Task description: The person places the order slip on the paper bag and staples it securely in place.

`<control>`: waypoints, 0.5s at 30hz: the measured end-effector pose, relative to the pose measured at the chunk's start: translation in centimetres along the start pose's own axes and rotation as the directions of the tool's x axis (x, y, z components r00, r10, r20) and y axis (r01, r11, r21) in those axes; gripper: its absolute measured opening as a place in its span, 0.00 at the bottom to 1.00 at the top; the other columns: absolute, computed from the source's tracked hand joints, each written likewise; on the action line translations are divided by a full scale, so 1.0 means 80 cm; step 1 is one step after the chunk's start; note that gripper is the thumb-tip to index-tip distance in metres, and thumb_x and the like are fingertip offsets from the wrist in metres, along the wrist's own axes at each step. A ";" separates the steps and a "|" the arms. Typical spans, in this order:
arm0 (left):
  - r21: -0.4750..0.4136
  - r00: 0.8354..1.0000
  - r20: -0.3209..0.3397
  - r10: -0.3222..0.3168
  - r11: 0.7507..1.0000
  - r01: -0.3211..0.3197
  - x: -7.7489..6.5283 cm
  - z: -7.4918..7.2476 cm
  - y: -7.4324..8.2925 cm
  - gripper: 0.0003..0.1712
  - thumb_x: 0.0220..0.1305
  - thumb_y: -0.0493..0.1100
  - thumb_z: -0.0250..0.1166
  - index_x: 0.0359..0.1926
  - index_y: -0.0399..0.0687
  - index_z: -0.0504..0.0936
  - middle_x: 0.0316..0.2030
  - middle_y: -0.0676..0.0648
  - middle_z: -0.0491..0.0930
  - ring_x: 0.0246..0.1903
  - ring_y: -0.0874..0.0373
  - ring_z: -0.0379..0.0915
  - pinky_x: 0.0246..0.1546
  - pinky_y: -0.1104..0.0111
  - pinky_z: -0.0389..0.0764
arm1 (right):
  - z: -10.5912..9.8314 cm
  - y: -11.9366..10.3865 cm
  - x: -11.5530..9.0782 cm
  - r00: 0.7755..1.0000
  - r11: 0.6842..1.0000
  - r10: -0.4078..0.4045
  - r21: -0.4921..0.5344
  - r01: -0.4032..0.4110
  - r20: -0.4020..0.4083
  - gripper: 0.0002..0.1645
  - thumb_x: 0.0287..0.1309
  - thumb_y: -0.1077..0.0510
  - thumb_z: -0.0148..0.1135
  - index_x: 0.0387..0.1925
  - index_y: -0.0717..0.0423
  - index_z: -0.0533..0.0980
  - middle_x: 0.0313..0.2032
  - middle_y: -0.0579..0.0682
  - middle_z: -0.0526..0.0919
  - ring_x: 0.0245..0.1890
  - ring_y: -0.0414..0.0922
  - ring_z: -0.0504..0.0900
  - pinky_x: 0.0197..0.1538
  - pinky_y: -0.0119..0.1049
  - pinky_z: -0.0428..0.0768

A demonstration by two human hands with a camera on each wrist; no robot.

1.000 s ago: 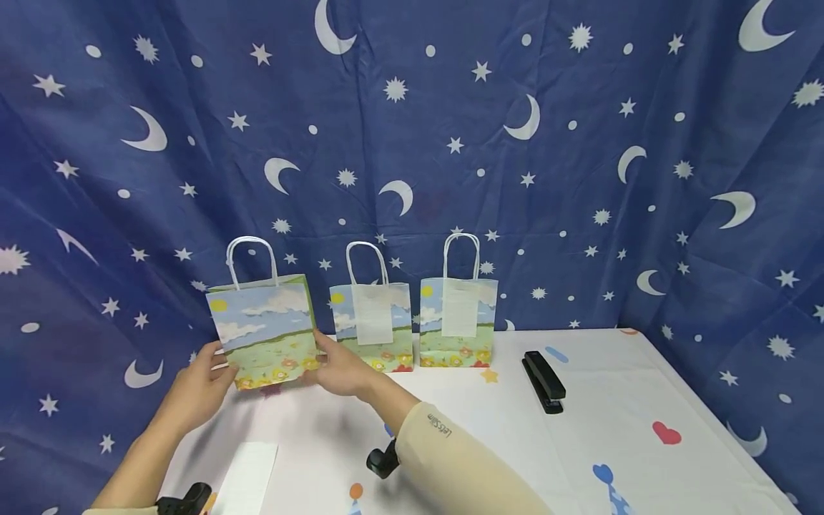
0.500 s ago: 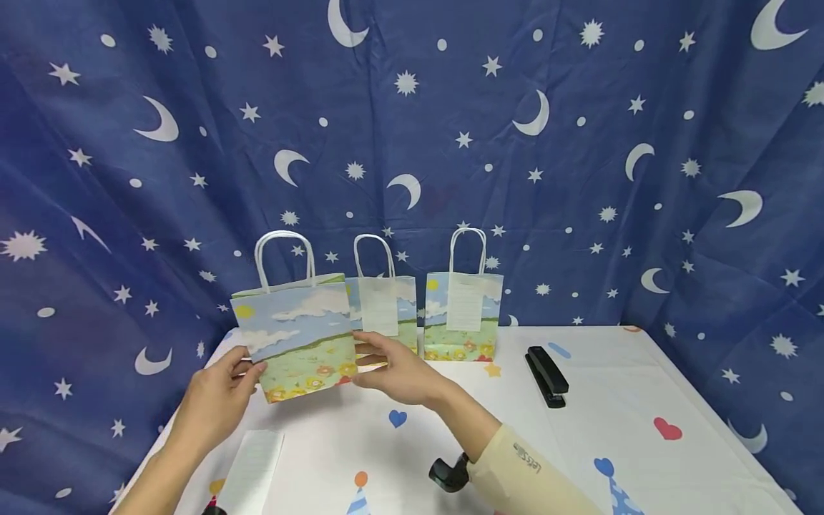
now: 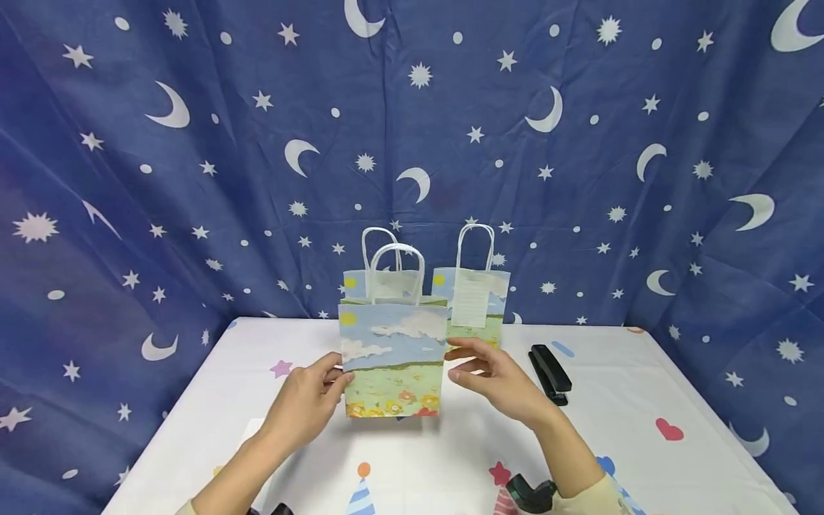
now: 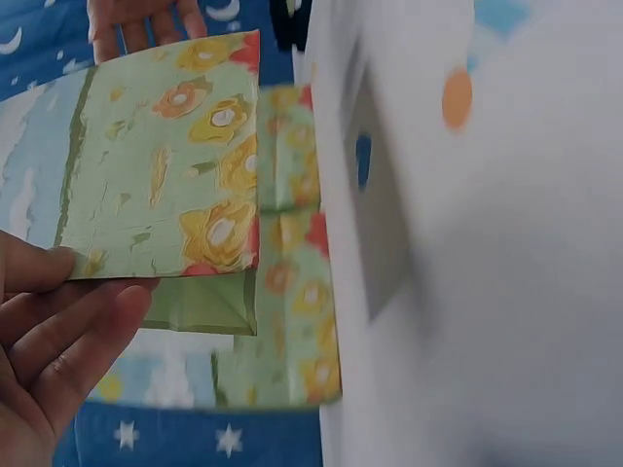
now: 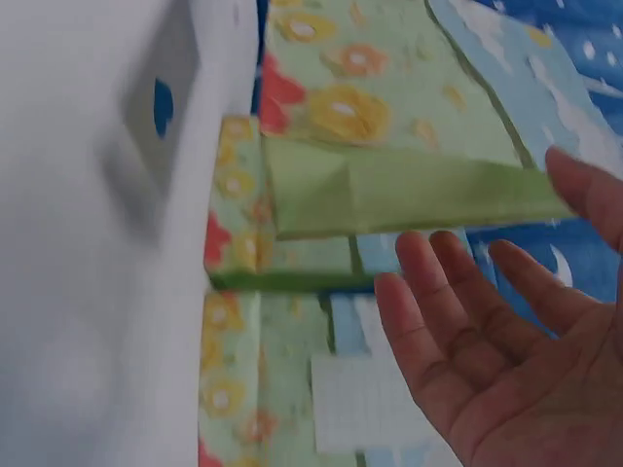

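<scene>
Over the desk, the lifted paper bag has shifted right, partly hiding a far bag; the left hand alone pinches it, the right hand with fingers loosely spread.

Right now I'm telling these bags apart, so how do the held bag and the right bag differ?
The held bag shows no card on its front; the right bag has a white card.
The left grip pinches the held bag; the right bag stands on the table.
Both have white handles and a sky-and-meadow print.
</scene>
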State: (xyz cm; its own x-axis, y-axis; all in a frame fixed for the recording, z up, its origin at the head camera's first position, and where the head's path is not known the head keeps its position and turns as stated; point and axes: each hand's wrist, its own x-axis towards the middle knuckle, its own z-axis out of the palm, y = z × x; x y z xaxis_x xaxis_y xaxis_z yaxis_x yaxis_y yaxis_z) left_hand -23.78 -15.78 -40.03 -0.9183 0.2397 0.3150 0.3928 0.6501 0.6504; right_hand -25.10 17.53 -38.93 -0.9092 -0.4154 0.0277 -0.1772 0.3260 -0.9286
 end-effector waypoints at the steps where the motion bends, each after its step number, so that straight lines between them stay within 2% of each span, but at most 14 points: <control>1: -0.015 1.000 0.019 0.001 1.000 -0.001 0.001 0.006 0.004 0.08 0.72 0.38 0.66 0.34 0.51 0.77 0.22 0.59 0.85 0.14 0.73 0.52 0.16 0.74 0.57 | -0.006 0.004 -0.005 1.000 1.000 0.003 0.016 -0.003 -0.019 0.35 0.70 0.51 0.67 0.74 0.43 0.67 0.66 0.54 0.76 0.62 0.56 0.78 0.60 0.43 0.80; 3: -0.035 0.999 0.052 0.008 0.999 -0.006 0.001 0.018 0.010 0.06 0.73 0.39 0.66 0.36 0.50 0.77 0.22 0.59 0.86 0.15 0.73 0.51 0.17 0.76 0.55 | -0.016 0.009 -0.016 0.999 0.999 0.019 0.045 -0.017 -0.043 0.37 0.69 0.52 0.68 0.75 0.44 0.66 0.68 0.54 0.74 0.66 0.60 0.75 0.61 0.43 0.80; 4: -0.044 0.998 0.065 0.012 0.999 -0.010 0.001 0.023 0.013 0.05 0.73 0.39 0.66 0.38 0.50 0.79 0.23 0.59 0.86 0.15 0.74 0.54 0.18 0.76 0.57 | -0.021 0.011 -0.021 0.999 0.998 0.025 0.056 -0.023 -0.044 0.38 0.68 0.53 0.68 0.75 0.46 0.65 0.70 0.56 0.72 0.68 0.62 0.73 0.61 0.42 0.80; 9: -0.073 0.991 0.119 0.055 0.996 -0.046 -0.004 0.048 0.024 0.04 0.74 0.41 0.65 0.39 0.49 0.78 0.24 0.58 0.87 0.15 0.75 0.50 0.19 0.77 0.55 | -0.036 0.019 -0.036 0.999 0.999 0.044 0.009 -0.044 -0.017 0.43 0.68 0.53 0.68 0.76 0.64 0.60 0.70 0.64 0.70 0.69 0.64 0.72 0.60 0.37 0.81; 11: -0.086 0.988 0.133 0.079 0.994 -0.068 -0.007 0.055 0.026 0.07 0.74 0.41 0.64 0.37 0.49 0.76 0.17 0.61 0.79 0.15 0.75 0.44 0.18 0.77 0.51 | -0.039 0.020 -0.037 0.999 0.999 0.033 -0.035 -0.033 -0.001 0.40 0.69 0.52 0.68 0.74 0.63 0.64 0.67 0.63 0.74 0.67 0.62 0.74 0.59 0.38 0.82; 15: -0.126 0.982 0.156 0.107 0.988 -0.087 -0.012 0.067 0.027 0.09 0.75 0.43 0.64 0.35 0.49 0.75 0.11 0.64 0.58 0.14 0.77 0.39 0.18 0.77 0.47 | -0.044 0.020 -0.035 1.000 0.995 0.004 -0.097 -0.002 0.029 0.27 0.69 0.50 0.67 0.66 0.50 0.75 0.58 0.53 0.83 0.63 0.57 0.79 0.58 0.38 0.82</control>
State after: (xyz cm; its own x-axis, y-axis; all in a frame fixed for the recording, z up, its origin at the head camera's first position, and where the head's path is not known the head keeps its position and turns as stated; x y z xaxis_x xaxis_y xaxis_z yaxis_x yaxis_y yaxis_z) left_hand -22.31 -10.77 -42.61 -0.8675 0.4171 0.2710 0.4745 0.5307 0.7023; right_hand -24.18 22.22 -39.17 -0.8988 -0.4381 0.0130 -0.2114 0.4073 -0.8885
